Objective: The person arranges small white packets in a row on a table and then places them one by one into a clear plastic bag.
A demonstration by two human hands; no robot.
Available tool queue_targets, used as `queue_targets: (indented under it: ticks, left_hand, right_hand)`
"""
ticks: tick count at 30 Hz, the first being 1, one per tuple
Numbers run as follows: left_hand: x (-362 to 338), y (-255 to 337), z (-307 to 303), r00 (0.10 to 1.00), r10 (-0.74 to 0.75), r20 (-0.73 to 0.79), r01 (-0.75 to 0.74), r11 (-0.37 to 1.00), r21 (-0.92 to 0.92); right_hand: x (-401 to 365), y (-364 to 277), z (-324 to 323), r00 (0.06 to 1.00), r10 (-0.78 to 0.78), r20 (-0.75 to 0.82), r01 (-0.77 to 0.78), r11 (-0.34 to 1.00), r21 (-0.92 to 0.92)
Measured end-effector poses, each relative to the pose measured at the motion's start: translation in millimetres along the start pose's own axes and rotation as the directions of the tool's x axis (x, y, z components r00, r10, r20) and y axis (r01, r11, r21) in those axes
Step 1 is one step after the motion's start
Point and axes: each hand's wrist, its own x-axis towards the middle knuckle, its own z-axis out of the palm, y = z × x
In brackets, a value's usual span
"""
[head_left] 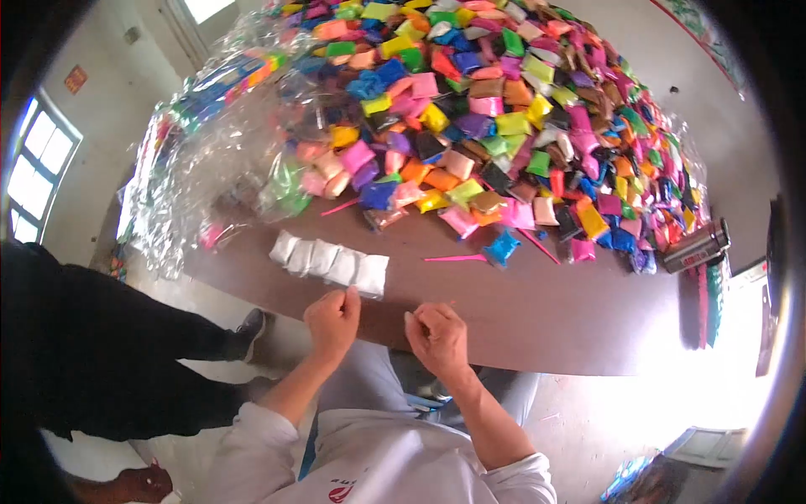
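Note:
A row of white packets [329, 262] in clear wrap lies near the front edge of the brown table [604, 323]. My left hand [333, 321] is closed at its near edge, the thumb tip overlapping the wrap in this view. To the right, my right hand [438, 338] is also closed, with fingers curled in and thumb against them, over the table's front edge. I cannot tell what, if anything, is pinched in either hand. Beyond the hands lie a blue packet [502, 249] and a thin pink stick [454, 259].
A large heap of small colourful packets [470, 126] covers the back of the table. Crumpled clear plastic [180, 168] hangs over its left side. A metal tumbler [697, 246] lies at the right end. A person in dark clothes [109, 353] stands at the left.

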Motion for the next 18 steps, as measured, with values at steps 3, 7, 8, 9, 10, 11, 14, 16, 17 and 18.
queue_targets:
  ticks: [3,7,8,9,10,11,14,16,17,18]
  left_hand:
    - [0.3,3.2,-0.6,1.000,-0.002,0.002,0.002,1.000,0.001]
    - [0.6,6.2,-2.5,0.999,0.021,-0.034,-0.021,1.000,-0.001]
    - [0.4,5.1,-2.4,0.999,0.025,-0.029,-0.025,1.000,0.009]
    - [1.2,5.8,-2.5,0.999,0.030,-0.030,-0.030,1.000,0.001]
    - [1.9,7.4,-3.9,1.000,0.004,-0.016,-0.005,1.000,-0.016]
    - [1.7,8.0,-5.0,1.000,-0.025,0.000,0.025,0.999,-0.032]
    - [0.7,7.5,-3.8,0.999,-0.035,-0.016,0.034,0.999,-0.036]
    - [1.0,5.8,-3.9,0.999,-0.033,-0.014,0.032,0.999,-0.041]
    - [1.0,4.8,-4.2,1.000,-0.027,-0.010,0.026,0.999,-0.039]
    - [0.8,4.4,-4.8,0.999,-0.032,-0.013,0.031,0.999,-0.040]
  right_hand:
    - [0.2,-0.2,0.7,0.999,-0.040,-0.019,0.040,0.999,-0.008]
    - [0.3,-1.3,2.4,0.998,-0.055,-0.043,0.056,0.998,0.001]
    - [1.3,-1.4,1.0,0.998,-0.050,-0.034,0.050,0.999,0.012]
    - [5.5,-2.4,-3.1,0.998,-0.052,-0.039,0.052,0.999,0.004]
    - [12.8,-4.7,-9.8,0.999,-0.035,-0.025,0.034,0.999,-0.014]
    - [20.4,-5.7,-16.5,1.000,-0.015,-0.009,0.015,0.999,-0.032]
    - [64.4,17.3,-52.8,0.994,0.073,-0.082,-0.090,0.968,-0.232]
    - [112.7,34.9,-72.4,0.964,0.008,-0.266,-0.082,0.960,-0.269]
    - [135.4,39.3,-79.1,0.917,-0.071,-0.394,-0.047,0.959,-0.281]
    - [152.8,52.8,-87.1,0.926,-0.080,-0.369,-0.070,0.925,-0.375]
